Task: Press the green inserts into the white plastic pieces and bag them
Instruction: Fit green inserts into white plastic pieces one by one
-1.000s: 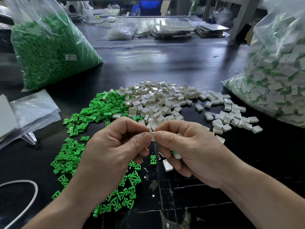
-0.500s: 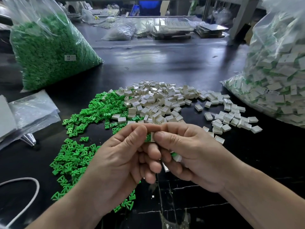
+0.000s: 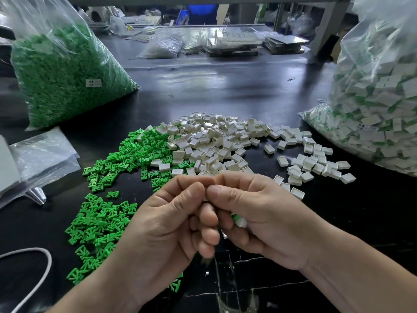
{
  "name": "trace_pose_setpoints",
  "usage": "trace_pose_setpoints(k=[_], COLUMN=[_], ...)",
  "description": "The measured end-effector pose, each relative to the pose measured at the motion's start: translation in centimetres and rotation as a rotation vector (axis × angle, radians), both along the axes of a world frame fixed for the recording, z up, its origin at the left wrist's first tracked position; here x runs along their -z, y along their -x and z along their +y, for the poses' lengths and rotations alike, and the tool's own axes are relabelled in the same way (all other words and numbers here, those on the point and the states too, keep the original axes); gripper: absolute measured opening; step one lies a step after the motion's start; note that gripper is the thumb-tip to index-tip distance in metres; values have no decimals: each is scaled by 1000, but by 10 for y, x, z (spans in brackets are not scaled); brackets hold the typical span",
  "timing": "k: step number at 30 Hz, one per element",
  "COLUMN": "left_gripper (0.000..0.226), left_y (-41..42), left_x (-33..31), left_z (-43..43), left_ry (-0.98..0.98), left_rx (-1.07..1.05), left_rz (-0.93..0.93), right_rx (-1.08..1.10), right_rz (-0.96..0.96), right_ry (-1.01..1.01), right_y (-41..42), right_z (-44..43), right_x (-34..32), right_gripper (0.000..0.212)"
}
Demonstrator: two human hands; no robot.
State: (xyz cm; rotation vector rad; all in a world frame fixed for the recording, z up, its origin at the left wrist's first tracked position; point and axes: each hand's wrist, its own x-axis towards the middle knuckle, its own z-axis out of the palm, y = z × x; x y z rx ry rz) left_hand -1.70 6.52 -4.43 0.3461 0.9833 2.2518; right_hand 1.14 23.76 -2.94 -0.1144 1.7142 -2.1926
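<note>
My left hand (image 3: 171, 220) and my right hand (image 3: 255, 213) meet thumb to thumb over the black table (image 3: 225, 86), pinching one small piece between them; the thumbs hide it. An assembled white-and-green piece (image 3: 239, 220) shows in my right hand's curled fingers. Loose green inserts (image 3: 106, 213) lie to the left. A heap of white plastic pieces (image 3: 216, 141) lies just beyond the hands.
A big clear bag of green inserts (image 3: 61, 73) stands at the far left. A big bag of assembled pieces (image 3: 379, 109) stands at the right. Folded plastic bags (image 3: 40, 159) lie at the left edge, a white cable (image 3: 42, 263) at the lower left.
Both hands have drawn closer, and the thumbs now cover the white piece seen a second ago. The left fingers have curled under the right ones.
</note>
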Motion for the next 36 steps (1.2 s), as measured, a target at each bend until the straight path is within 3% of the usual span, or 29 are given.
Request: trace_pose_setpoints(k=[8,11,15,18,20,25,29,36], left_gripper=[30,29,11,19,16,9,4,16], left_y=[-1,-1,-3,-3,-2,-5,-6,-3], left_x=[-4,-5,-5,-8,-10,-8,-8,-10], left_z=[1,1,4,7,5,-3,-4,-9], left_ry=[35,54,101,100,182,651,785,926], left_rx=[-58,-78,-151,-176,-216,-439,-565,-559], left_rz=[36,35,32,85,206,746,871,1010], right_rx=[-2,-8,8,18,28,23,36,16], right_rz=[17,14,3,6,13,-9,-67,-101], right_ry=[27,39,67,89,82,87,89,58], right_y=[-1,0,3,5,5,5,6,6], right_z=[-4,-5,-7,-6,-4,-4,-3,-1], right_x=[-2,-1,1,2,1,3,3,3], right_gripper=[14,14,13,20,26,19,18,17])
